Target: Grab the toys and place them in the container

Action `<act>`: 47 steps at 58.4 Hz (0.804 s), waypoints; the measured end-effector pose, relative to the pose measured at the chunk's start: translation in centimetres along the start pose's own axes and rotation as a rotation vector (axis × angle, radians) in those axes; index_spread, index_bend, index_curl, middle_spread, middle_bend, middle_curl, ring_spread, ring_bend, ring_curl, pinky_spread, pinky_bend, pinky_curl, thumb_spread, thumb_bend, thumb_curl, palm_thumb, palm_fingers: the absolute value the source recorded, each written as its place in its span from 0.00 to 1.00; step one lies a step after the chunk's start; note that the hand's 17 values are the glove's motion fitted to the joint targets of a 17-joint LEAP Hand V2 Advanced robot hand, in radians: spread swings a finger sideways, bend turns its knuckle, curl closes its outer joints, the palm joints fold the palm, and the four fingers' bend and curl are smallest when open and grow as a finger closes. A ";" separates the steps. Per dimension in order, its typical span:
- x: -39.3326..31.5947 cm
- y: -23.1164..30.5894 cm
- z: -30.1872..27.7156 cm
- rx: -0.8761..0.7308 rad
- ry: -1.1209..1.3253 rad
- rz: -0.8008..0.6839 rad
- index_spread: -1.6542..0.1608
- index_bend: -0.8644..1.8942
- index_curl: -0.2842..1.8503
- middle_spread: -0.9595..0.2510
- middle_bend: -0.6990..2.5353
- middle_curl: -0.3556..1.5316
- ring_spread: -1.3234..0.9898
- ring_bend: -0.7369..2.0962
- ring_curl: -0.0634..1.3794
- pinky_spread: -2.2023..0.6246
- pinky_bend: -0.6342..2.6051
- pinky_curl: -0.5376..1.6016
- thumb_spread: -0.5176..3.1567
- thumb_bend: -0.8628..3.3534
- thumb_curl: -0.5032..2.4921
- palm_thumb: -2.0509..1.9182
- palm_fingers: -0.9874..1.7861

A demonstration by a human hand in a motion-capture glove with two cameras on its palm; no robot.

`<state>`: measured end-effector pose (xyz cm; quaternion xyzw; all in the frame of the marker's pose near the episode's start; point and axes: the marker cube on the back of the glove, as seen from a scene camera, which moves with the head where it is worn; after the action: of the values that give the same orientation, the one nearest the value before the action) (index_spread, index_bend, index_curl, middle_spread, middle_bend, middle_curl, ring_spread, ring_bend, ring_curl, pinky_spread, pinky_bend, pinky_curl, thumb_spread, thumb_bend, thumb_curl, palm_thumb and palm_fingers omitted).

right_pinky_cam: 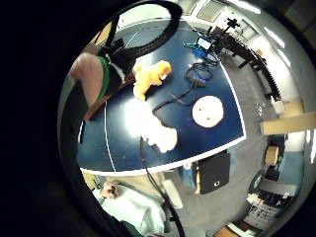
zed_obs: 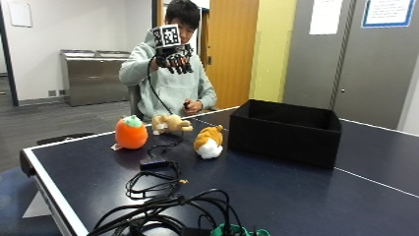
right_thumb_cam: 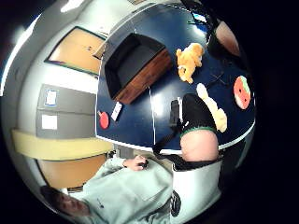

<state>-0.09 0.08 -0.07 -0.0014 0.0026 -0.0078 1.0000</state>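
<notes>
From the outside view, the gloved right hand [zed_obs: 174,60] hangs raised above the table [zed_obs: 294,182], fingers loosely spread, holding nothing. Three toys lie beside the black container [zed_obs: 285,131]: an orange round toy [zed_obs: 131,132], a tan plush [zed_obs: 170,123] and an orange-white plush [zed_obs: 209,141]. Only the thumb-side view shows a red paddle [right_thumb_cam: 103,120] by the container.

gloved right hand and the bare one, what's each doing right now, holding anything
Gloved right hand: raised above the table, fingers hanging loosely, open, holding nothing.
Bare hand: resting at the table edge; whether it holds anything cannot be told.
</notes>
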 end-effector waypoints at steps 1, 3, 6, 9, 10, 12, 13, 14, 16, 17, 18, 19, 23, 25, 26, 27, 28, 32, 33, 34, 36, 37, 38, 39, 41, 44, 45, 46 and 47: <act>0.0 -0.1 0.0 0.000 0.002 0.002 0.87 0.38 0.14 0.75 0.31 0.22 0.53 0.42 0.08 0.75 0.33 0.29 0.25 0.25 0.18 0.58 0.67; 0.1 -0.4 -0.1 0.000 0.011 0.012 0.86 0.37 0.16 0.73 0.32 0.23 0.51 0.43 0.10 0.75 0.34 0.30 0.30 0.26 0.19 0.59 0.66; 0.2 -1.1 -0.3 -0.002 0.027 0.018 0.84 0.37 0.17 0.72 0.32 0.24 0.50 0.44 0.13 0.74 0.35 0.33 0.36 0.27 0.20 0.60 0.63; 0.6 -2.1 -0.5 -0.006 0.042 0.004 0.83 0.37 0.18 0.71 0.32 0.25 0.48 0.45 0.15 0.73 0.36 0.34 0.40 0.27 0.21 0.59 0.61; 0.8 -2.5 -0.5 -0.004 0.048 0.003 0.82 0.37 0.19 0.71 0.32 0.25 0.48 0.45 0.15 0.73 0.36 0.34 0.42 0.27 0.21 0.59 0.60; 1.3 -3.5 -0.5 0.006 0.067 0.001 0.82 0.37 0.19 0.70 0.32 0.26 0.48 0.45 0.16 0.73 0.36 0.35 0.44 0.27 0.21 0.59 0.59; 1.5 -3.9 -0.5 0.012 0.080 0.002 0.82 0.37 0.19 0.70 0.31 0.26 0.48 0.45 0.16 0.73 0.37 0.35 0.45 0.27 0.22 0.59 0.58; 1.6 -4.2 -0.4 0.018 0.092 0.004 0.81 0.37 0.19 0.70 0.31 0.26 0.48 0.45 0.16 0.73 0.37 0.36 0.46 0.27 0.22 0.58 0.58; 1.4 -4.1 -0.3 0.025 0.120 0.014 0.81 0.37 0.20 0.70 0.31 0.26 0.47 0.45 0.16 0.73 0.38 0.36 0.48 0.27 0.22 0.58 0.56; 1.3 -4.0 -0.2 0.027 0.137 0.018 0.81 0.37 0.20 0.70 0.31 0.27 0.47 0.45 0.16 0.73 0.38 0.36 0.48 0.27 0.22 0.58 0.57; 1.2 -3.9 0.0 0.028 0.157 0.018 0.80 0.37 0.20 0.70 0.30 0.26 0.47 0.45 0.16 0.74 0.38 0.36 0.49 0.27 0.22 0.58 0.56; 1.3 -4.0 0.2 0.026 0.177 0.013 0.80 0.38 0.20 0.70 0.30 0.27 0.47 0.44 0.16 0.74 0.38 0.37 0.50 0.27 0.23 0.58 0.55; 2.2 -5.9 1.4 -0.023 0.198 -0.026 0.80 0.38 0.21 0.71 0.30 0.27 0.48 0.44 0.16 0.74 0.39 0.37 0.52 0.27 0.23 0.57 0.53; 2.6 -6.7 1.9 -0.050 0.176 -0.036 0.79 0.39 0.22 0.71 0.30 0.28 0.48 0.43 0.15 0.74 0.38 0.37 0.52 0.27 0.24 0.57 0.51; 2.8 -7.1 2.1 -0.061 0.165 -0.040 0.79 0.39 0.22 0.71 0.30 0.28 0.48 0.43 0.15 0.74 0.39 0.38 0.53 0.27 0.24 0.57 0.52; 2.9 -7.4 2.4 -0.072 0.155 -0.044 0.79 0.38 0.22 0.71 0.29 0.28 0.49 0.42 0.14 0.75 0.38 0.37 0.53 0.27 0.24 0.57 0.49; 3.0 -7.8 2.7 -0.085 0.148 -0.047 0.79 0.38 0.23 0.72 0.29 0.28 0.49 0.42 0.15 0.75 0.38 0.38 0.53 0.27 0.24 0.57 0.48; 3.4 -9.1 3.7 -0.151 0.149 -0.067 0.78 0.36 0.23 0.74 0.28 0.29 0.51 0.39 0.14 0.76 0.40 0.39 0.54 0.26 0.25 0.57 0.40; 3.5 -9.4 4.0 -0.166 0.154 -0.071 0.78 0.37 0.24 0.74 0.28 0.29 0.52 0.39 0.14 0.77 0.40 0.39 0.54 0.26 0.25 0.56 0.40; 3.6 -9.8 4.3 -0.179 0.160 -0.075 0.78 0.36 0.23 0.74 0.27 0.29 0.52 0.39 0.14 0.77 0.41 0.39 0.54 0.26 0.25 0.56 0.38; 3.9 -10.8 4.8 -0.198 0.172 -0.079 0.78 0.35 0.23 0.75 0.27 0.29 0.53 0.38 0.14 0.77 0.42 0.40 0.54 0.26 0.25 0.56 0.34; 4.0 -11.3 5.0 -0.205 0.177 -0.080 0.78 0.35 0.23 0.76 0.26 0.29 0.54 0.37 0.14 0.77 0.43 0.40 0.54 0.26 0.25 0.56 0.33; 4.1 -11.7 5.2 -0.211 0.181 -0.081 0.78 0.35 0.23 0.76 0.26 0.29 0.54 0.36 0.13 0.77 0.43 0.40 0.53 0.25 0.25 0.55 0.31; 4.2 -12.0 5.5 -0.217 0.183 -0.083 0.78 0.35 0.23 0.77 0.26 0.29 0.54 0.36 0.13 0.78 0.44 0.40 0.53 0.25 0.25 0.55 0.30; 4.1 -12.6 5.9 -0.229 0.182 -0.090 0.78 0.34 0.22 0.77 0.26 0.29 0.55 0.36 0.13 0.78 0.44 0.40 0.53 0.25 0.25 0.55 0.28; 4.0 -13.4 6.5 -0.244 0.181 -0.100 0.78 0.34 0.22 0.78 0.26 0.29 0.55 0.35 0.13 0.78 0.44 0.41 0.52 0.24 0.25 0.54 0.27; 4.1 -13.8 6.7 -0.248 0.183 -0.103 0.78 0.34 0.22 0.78 0.26 0.29 0.56 0.35 0.13 0.78 0.45 0.41 0.52 0.24 0.25 0.54 0.27; 4.1 -14.2 6.9 -0.252 0.186 -0.106 0.78 0.34 0.22 0.78 0.26 0.29 0.56 0.35 0.13 0.78 0.45 0.41 0.52 0.24 0.25 0.54 0.27; 4.1 -14.6 7.2 -0.255 0.190 -0.110 0.78 0.34 0.22 0.78 0.26 0.29 0.56 0.34 0.13 0.78 0.45 0.41 0.52 0.24 0.25 0.54 0.26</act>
<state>3.85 -14.53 7.13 -0.1279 0.0980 -0.0623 0.9850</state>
